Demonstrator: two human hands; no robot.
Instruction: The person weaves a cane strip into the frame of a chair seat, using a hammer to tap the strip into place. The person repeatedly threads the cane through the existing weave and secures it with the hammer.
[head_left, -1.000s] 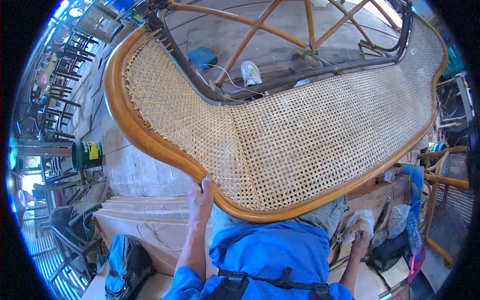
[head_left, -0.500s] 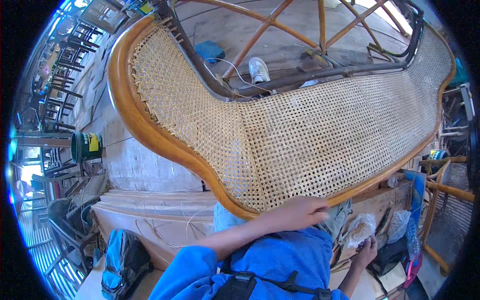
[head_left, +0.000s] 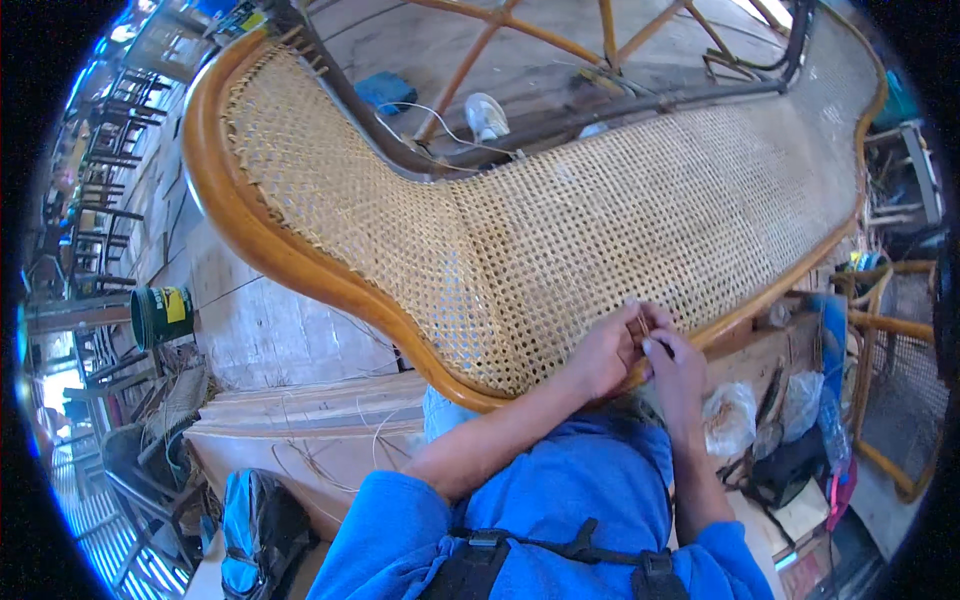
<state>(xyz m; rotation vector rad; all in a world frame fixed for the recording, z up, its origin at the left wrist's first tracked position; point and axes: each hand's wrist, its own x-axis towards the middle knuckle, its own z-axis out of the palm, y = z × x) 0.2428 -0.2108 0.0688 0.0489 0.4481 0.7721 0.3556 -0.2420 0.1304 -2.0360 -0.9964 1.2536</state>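
A large curved piece of furniture with a wooden rim (head_left: pixel 290 270) and woven cane webbing (head_left: pixel 640 230) lies across in front of me, its near edge against my body. Over that near edge, right of its lower curve, my left hand (head_left: pixel 605 352) and my right hand (head_left: pixel 677 370) come together. The fingertips of both are pinched close to each other, just above the cane. Something thin and brownish seems to show between them, too small to name. A clear plastic bag (head_left: pixel 730 415) with brownish bits inside lies to the right of my right forearm.
At lower left stands a blue and black backpack (head_left: pixel 255 535) beside stacked boards (head_left: pixel 310 412). A dark green bucket (head_left: pixel 162 316) is farther left. Beyond the cane are a white shoe (head_left: pixel 486 117), a blue cloth-like item (head_left: pixel 385 91) and rattan poles. Another cane chair (head_left: pixel 905 375) stands right.
My right hand has left the plastic bag and moved up and left to meet my left hand. The left hand has risen a little over the cane edge. The whole view has shifted slightly.
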